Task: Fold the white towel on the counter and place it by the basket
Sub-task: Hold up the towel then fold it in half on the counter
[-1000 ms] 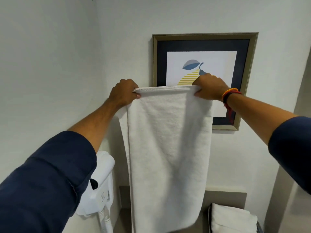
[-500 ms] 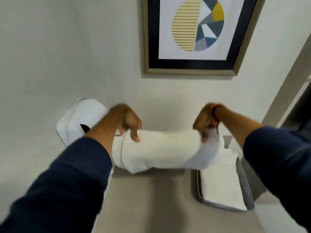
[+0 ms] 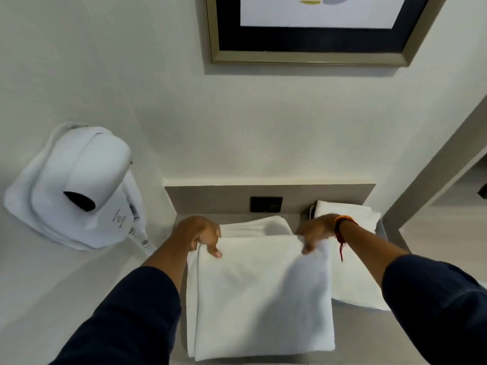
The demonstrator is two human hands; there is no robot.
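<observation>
The white towel (image 3: 261,299) lies folded over on the grey counter (image 3: 369,335), its top layer reaching toward me. My left hand (image 3: 200,235) pinches the fold's far left corner. My right hand (image 3: 315,231), with a red and orange wristband, pinches the far right corner. A further part of the towel shows behind the fold, between my hands. The grey basket (image 3: 380,230) stands to the right against the back panel and holds other folded white towels (image 3: 347,214). My right forearm crosses over it.
A white wall-mounted hair dryer (image 3: 76,185) hangs on the left wall with its cord running down to the counter's left edge. A dark socket plate (image 3: 266,204) sits in the back panel. A framed picture (image 3: 311,30) hangs above. A wall edge rises at right.
I held the towel up high against the picture, then brought it down. Both hands now lay it folded on the counter, and my view has tilted down.
</observation>
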